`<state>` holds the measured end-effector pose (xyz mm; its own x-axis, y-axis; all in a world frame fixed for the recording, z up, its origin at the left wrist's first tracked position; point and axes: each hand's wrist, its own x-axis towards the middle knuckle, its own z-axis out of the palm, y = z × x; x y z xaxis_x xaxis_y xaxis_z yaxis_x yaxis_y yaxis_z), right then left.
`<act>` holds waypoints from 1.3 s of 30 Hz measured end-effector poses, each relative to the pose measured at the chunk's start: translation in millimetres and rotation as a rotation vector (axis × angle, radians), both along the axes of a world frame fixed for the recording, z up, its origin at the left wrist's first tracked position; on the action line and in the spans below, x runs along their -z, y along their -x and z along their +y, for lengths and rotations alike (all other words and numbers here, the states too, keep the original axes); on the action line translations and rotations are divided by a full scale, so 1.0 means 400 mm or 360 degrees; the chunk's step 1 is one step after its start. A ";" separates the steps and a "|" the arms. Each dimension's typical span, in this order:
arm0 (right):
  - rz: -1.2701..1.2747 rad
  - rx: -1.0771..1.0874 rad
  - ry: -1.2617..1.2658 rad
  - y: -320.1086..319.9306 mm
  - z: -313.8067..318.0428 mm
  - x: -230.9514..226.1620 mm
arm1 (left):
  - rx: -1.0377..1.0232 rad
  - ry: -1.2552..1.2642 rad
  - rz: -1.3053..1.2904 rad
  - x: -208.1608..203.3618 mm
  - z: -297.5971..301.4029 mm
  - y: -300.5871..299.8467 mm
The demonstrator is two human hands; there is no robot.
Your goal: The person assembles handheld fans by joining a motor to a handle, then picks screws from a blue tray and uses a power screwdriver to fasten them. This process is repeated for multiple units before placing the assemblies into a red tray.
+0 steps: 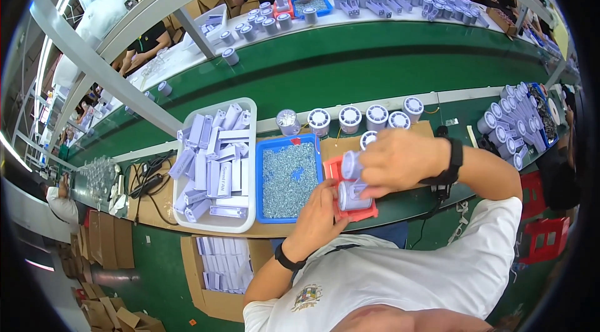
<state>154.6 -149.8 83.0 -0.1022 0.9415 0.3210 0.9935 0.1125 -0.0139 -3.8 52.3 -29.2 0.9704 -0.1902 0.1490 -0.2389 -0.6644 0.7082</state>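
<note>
Before me a red fixture [369,212] holds lavender plastic fan parts, with a round cup-shaped fan housing [351,197] at its near end. My left hand [315,214] grips the fixture's left side, fingers along the edge and thumb at the near corner. Above the fixture, my right hand [403,160] is closed with curled fingers, its fingertips at the lavender parts. What lies within its grip is hidden by the hand. Another rounded lavender part [351,164] shows just left of the right hand's knuckles.
Left of the fixture lie a blue tray [259,176] of small metal screws and a white bin [251,144] of lavender handles. Several fan heads [350,118] line the bench's back edge; assembled fans [515,119] lie right. Below stands a carton [194,263]. Co-workers sit across the green belt [375,51].
</note>
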 end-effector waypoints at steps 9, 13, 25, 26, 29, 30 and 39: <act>-0.0049 0.1192 -0.0317 -0.379 -0.008 -0.177 | 0.0169 -0.0361 -0.0179 -0.246 0.054 0.011; -0.0206 0.1640 -0.0350 -0.622 -0.049 0.035 | -0.0174 -0.0491 -0.0120 -0.406 0.147 -0.177; 0.0563 0.1618 0.0239 -0.608 -0.237 0.310 | -0.1041 -0.1480 0.0298 -0.249 0.714 -0.998; 0.0674 0.1600 0.0254 -0.596 -0.255 0.306 | -0.1015 -0.1482 0.0287 -0.211 0.737 -1.041; 0.0817 0.1673 0.0124 -0.524 -0.259 0.228 | -0.1003 -0.1339 0.0282 -0.087 0.806 -1.151; 0.0819 0.1679 0.0116 -0.502 -0.262 0.202 | -0.1036 -0.1190 0.0292 -0.045 0.830 -1.174; 0.0653 0.1526 -0.0032 -0.255 -0.334 0.061 | -0.0892 -0.1242 0.0171 0.065 0.840 -1.228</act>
